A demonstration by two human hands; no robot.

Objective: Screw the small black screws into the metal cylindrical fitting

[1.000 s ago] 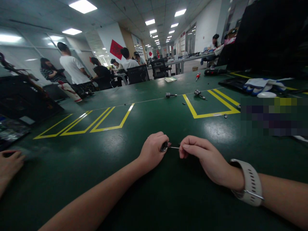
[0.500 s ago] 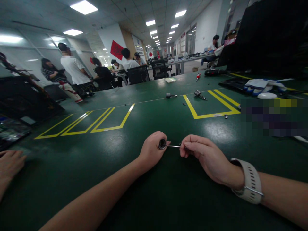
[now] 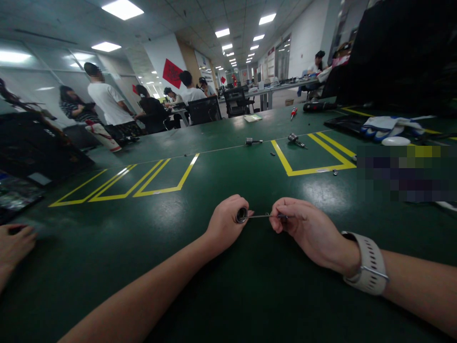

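my left hand is wrapped around a dark, hollow, round metal cylinder; its open mouth faces back toward me and a little to the right. the inside is too dark for me to tell what it holds. my right hand pinches a thin, straight, silvery metal rod between thumb and fingers, a darker end of it showing among them. the rod's long axis runs side to side, almost level — its left end is at the cylinder's mouth, though i can't tell whether the tip goes inside. the two hands are near each other but apart, low over the smooth green surface, with the rod spanning the gap.

beyond them, a yellow tape outline frames a grey metal chuck-like part, its shank pointing right and toward me. a similar dark grey knurled metal part lies just left of that outline, shank to the right. green surface stretches between my hands and the tape — the far edge is well beyond. another person's hand is at the left, well apart from mine.
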